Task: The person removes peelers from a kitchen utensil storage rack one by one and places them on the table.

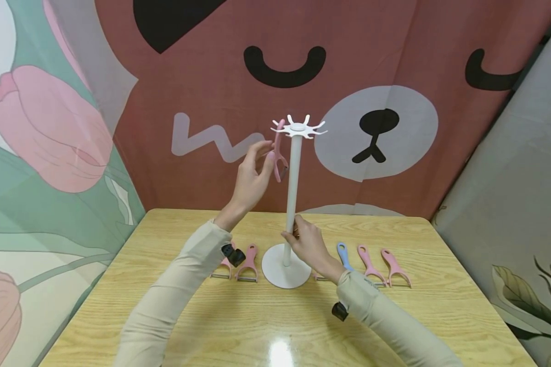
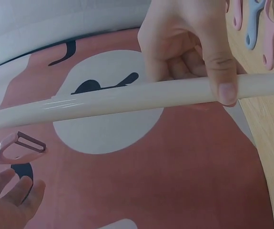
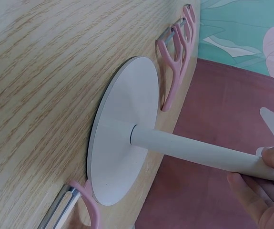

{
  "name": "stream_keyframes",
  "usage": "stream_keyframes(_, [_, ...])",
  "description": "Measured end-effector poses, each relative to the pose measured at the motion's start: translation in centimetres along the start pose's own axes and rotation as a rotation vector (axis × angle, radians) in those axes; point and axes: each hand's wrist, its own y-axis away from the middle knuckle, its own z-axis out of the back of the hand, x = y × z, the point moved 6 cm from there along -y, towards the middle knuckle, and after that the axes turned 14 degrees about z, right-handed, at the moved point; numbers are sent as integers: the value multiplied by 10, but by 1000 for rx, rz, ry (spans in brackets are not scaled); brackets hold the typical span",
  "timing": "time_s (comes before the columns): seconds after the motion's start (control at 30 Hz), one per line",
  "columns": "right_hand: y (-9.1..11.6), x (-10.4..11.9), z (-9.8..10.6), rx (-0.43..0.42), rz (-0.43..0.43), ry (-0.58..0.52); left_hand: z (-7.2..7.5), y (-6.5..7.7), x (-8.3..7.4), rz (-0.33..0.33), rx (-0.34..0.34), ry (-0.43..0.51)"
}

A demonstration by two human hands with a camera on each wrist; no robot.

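Observation:
A white stand with an upright pole rises from a round base on the table. At its top sits a ring of hooks. My left hand pinches a pink peeler by the handle, blade end downward, its upper end overlapping the left-side hooks in the head view. In the left wrist view the peeler's metal blade shows beside my spread lower fingers. Low on the pole, my right hand grips it between thumb and fingers, as the right wrist view also shows.
Left of the base lie pink peelers, one partly behind the left sleeve. To the right are a blue peeler and several pink ones, partly behind the right forearm. A printed cloth hangs behind the wooden table.

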Motion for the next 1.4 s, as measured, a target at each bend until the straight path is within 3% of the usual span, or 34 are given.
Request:
stream_keyframes(0.53, [0, 0, 0, 3, -4, 15, -2, 0, -6, -110, 5, 34])
stream_keyframes(0.8, [0, 1, 1, 2, 2, 23, -2, -14, 26, -126, -13, 50])
stream_keyframes(0.93, [0, 1, 1, 3, 1, 20, -1, -13, 19, -133, -27, 46])
stream_keyframes(1.17, [0, 1, 1, 2, 0, 8, 2, -3, -9, -136, -37, 54])
stream_keyframes(1.4, [0, 1, -1, 8, -1, 3, 6, -3, -12, -140, -55, 76])
